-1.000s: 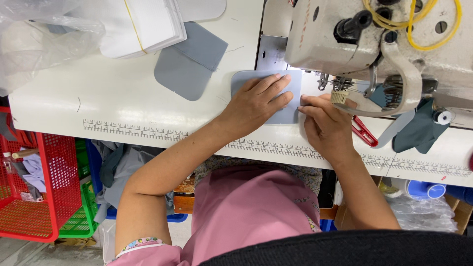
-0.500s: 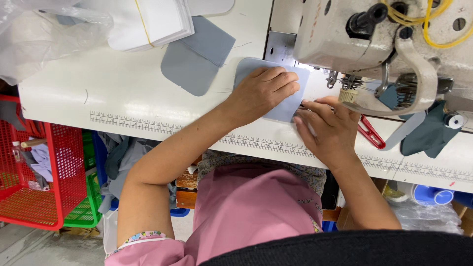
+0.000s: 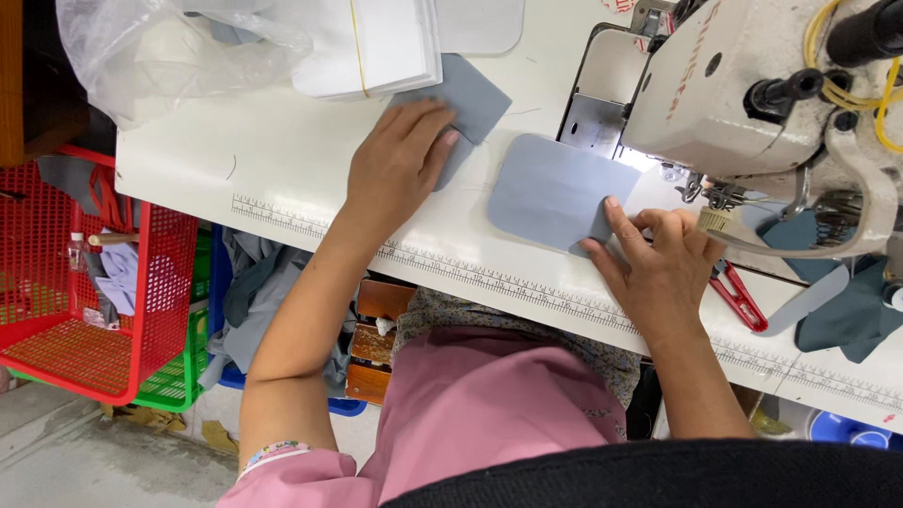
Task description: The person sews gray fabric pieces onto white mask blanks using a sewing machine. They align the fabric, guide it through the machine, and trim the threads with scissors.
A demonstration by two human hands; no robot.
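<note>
A grey-blue fabric piece (image 3: pixel 550 191) with rounded corners lies flat on the white table (image 3: pixel 282 160), in front of the sewing machine (image 3: pixel 752 85). My right hand (image 3: pixel 658 263) pinches its lower right corner near the needle area. My left hand (image 3: pixel 400 165) lies flat, fingers spread, on another grey-blue fabric piece (image 3: pixel 470 99) further left, next to a bundle of white pieces (image 3: pixel 372 42) held by a rubber band.
A clear plastic bag (image 3: pixel 169 47) sits at the table's far left. Red-handled snips (image 3: pixel 738 292) and dark fabric pieces (image 3: pixel 847 310) lie right of my right hand. A red basket (image 3: pixel 94 292) and a green one stand below the table's left end.
My left hand left the piece at the machine and moved left onto the other grey-blue piece. My right hand now holds the first piece's corner alone.
</note>
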